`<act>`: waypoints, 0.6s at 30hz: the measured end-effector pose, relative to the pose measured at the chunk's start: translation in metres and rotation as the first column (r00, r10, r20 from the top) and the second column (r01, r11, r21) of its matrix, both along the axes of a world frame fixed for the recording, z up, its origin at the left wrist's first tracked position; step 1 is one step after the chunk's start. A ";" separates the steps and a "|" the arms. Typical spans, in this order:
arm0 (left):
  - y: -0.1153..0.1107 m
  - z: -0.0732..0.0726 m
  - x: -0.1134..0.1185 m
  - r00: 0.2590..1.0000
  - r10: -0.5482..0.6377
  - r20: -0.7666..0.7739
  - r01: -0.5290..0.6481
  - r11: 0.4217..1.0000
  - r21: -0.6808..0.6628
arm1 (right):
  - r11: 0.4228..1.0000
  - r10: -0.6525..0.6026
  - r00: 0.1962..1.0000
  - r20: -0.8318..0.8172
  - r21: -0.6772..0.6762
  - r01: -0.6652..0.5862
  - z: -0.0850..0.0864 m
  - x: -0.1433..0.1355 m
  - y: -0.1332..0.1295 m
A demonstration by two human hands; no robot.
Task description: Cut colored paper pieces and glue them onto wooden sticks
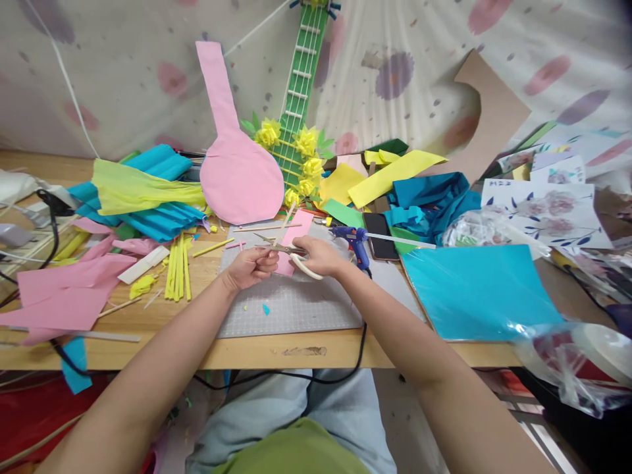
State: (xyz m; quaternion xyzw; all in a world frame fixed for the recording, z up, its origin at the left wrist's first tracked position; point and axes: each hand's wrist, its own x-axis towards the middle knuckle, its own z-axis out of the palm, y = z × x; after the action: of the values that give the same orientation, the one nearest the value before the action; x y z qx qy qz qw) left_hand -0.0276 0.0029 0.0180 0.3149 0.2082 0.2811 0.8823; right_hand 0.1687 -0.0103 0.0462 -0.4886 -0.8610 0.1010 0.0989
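Observation:
My right hand (316, 255) is closed around a pair of scissors (302, 265) with white handles. The blades point left and look slightly apart, crossing a thin pale stick (288, 220) just above my left hand (253, 266). The fingers of that hand are curled and pinch the stick's lower end. Beneath them lies a grey cutting mat (291, 316) with a pink strip (295, 237) on it. Another thin stick (261, 228) lies crosswise behind the blades. A small blue scrap (266, 309) rests near the mat's front.
A blue glue gun (356, 245) and a phone (381, 237) sit right of my hands. Behind stand a pink guitar-shaped piece (241, 174) and a green fretted neck (301, 85) with yellow flowers. Yellow strips (178, 270) lie left; a blue sheet (478, 289) lies right.

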 end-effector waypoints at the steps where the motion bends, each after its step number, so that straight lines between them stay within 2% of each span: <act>1: 0.000 0.001 -0.001 1.000 -0.016 0.019 0.016 0.999 -0.039 | 1.000 0.013 1.000 -0.010 0.001 -0.013 0.001 0.000 0.000; 5: 0.001 0.003 -0.004 0.997 -0.027 0.068 0.040 0.981 -0.188 | 1.000 -0.008 1.000 -0.012 0.017 0.009 0.003 -0.004 0.000; 9: 0.001 0.003 -0.005 0.997 0.037 0.065 -0.019 0.967 -0.255 | 0.997 -0.047 0.999 0.023 0.059 0.046 0.007 -0.008 -0.001; 14: 0.000 0.003 -0.004 0.995 0.092 0.047 -0.079 0.972 -0.224 | 0.993 -0.084 0.994 0.075 0.088 0.077 0.008 -0.010 -0.001; 18: 0.000 0.003 0.001 0.990 0.144 -0.004 -0.144 0.985 -0.096 | 0.988 -0.133 0.987 0.085 0.095 0.125 0.001 -0.007 0.000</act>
State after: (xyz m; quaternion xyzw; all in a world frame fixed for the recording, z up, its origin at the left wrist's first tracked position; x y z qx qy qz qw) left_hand -0.0263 0.0034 0.0207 0.2557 0.2423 0.3344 0.8741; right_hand 0.1614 -0.0103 0.0473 -0.5425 -0.8348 0.0335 0.0877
